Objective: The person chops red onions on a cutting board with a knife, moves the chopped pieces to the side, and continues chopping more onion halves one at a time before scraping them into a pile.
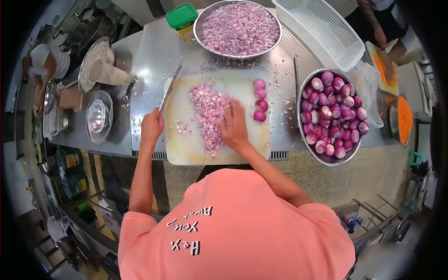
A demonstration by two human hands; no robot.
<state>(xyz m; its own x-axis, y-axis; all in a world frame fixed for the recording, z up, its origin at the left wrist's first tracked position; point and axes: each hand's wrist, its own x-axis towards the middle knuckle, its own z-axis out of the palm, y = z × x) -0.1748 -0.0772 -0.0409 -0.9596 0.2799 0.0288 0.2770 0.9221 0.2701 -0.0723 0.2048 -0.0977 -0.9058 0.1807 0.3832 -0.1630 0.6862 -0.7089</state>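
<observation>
My left hand point(152, 125) is closed round the handle of a knife point(171, 87), its blade pointing up and away past the left edge of the white cutting board point(179, 147). On the board lies a long heap of chopped red onion point(205, 109). My right hand point(234, 123) rests against the heap's right side, fingers stretched out and touching the pieces. Several peeled red onions point(260, 104) stand in a column near the board's right edge. A few chopped bits point(181, 126) lie apart on the left.
A steel bowl point(322, 161) of whole peeled onions stands right; a bowl of chopped onion point(240, 28) is behind the board. Beside it are a green-lidded tub point(182, 16) and a white perforated basket point(322, 35). Other people work at far left and far right, near grated orange food point(404, 120).
</observation>
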